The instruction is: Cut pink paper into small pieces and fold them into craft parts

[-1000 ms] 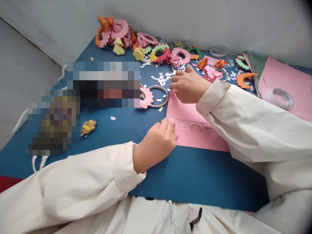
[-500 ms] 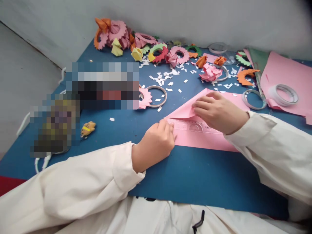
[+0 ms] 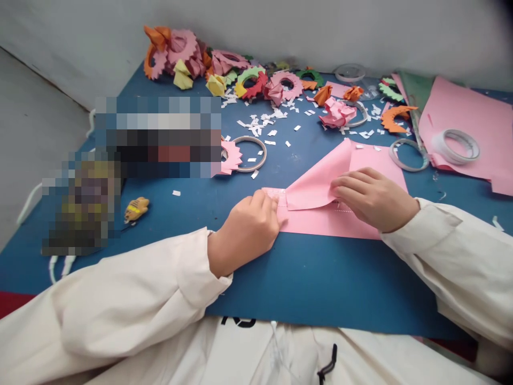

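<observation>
A pink paper sheet (image 3: 316,182) lies on the blue table (image 3: 320,289) with its far left corner folded toward me over a clear ruler (image 3: 276,193). My left hand (image 3: 244,231) is curled, its fingertips pressing down the ruler's left end at the sheet's left edge. My right hand (image 3: 371,197) lies on the folded flap, fingers together and stretched left, holding the flap against the ruler. Most of the ruler is hidden under the flap.
Piles of folded paper rings (image 3: 224,75) and white scraps (image 3: 260,125) line the back. Tape rolls (image 3: 248,153) (image 3: 457,145) and more pink sheets (image 3: 468,123) lie on the right. A small toy (image 3: 136,208) and blurred objects are at the left.
My right hand came back from the sheet's far corner, bringing that corner toward me and folding it over the ruler. My left hand stayed on the ruler's end.
</observation>
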Demonstrator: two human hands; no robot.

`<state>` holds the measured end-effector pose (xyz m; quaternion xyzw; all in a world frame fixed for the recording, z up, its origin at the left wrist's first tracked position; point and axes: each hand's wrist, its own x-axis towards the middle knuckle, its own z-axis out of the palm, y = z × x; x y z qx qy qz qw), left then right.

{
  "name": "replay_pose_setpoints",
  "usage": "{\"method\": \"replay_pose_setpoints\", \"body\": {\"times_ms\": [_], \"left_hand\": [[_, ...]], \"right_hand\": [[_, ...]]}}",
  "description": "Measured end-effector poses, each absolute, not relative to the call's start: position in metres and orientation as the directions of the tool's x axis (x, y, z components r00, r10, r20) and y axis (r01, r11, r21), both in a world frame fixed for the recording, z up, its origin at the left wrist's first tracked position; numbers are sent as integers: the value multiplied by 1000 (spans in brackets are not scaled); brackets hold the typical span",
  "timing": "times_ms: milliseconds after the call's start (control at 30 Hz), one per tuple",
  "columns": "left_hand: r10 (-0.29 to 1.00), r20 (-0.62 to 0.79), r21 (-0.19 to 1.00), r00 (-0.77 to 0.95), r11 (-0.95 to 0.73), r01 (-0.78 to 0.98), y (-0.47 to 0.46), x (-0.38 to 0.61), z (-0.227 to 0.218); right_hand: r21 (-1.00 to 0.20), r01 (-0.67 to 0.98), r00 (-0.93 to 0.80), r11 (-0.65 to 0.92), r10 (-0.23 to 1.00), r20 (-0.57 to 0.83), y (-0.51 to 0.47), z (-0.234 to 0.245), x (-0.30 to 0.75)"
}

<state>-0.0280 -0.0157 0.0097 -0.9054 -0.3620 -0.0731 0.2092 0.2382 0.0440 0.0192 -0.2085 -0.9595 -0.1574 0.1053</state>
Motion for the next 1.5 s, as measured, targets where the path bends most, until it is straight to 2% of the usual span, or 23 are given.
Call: {"method": "replay_pose_setpoints", "body": {"times_ms": [133,300,533,733,933,1100,1267,1500], "left_hand": [[634,254,-326,730,-655,682,-16,-27,12],[648,213,-314,731,-663,679,-16,-26,16],[670,196,-287,717,-660,695,-16,-25,17],[687,215,-337,694,-615,713,-20,-21,17],[593,117,-310,796,-740,597,-14,-8,19],[532,208,-217,820,-793,570,-9,-2,11],[524,278,-200,805,-788,582,-6,-5,8],[548,288,-164,786,-780,604,-6,-4,5]], "right_hand": [[167,499,-844,851,432,318,37,15,258],[-114,530,-755,840,529,387,22,7,273],[-334,515,-705,789,612,358,16,3,269],[-313,508,-681,802,597,424,15,0,266],[-311,514,-685,800,600,413,15,0,267],[-295,525,-685,798,602,410,14,-1,267],[-240,523,-707,818,574,413,14,-2,271],[-127,590,-733,797,595,329,-1,7,305]]}}
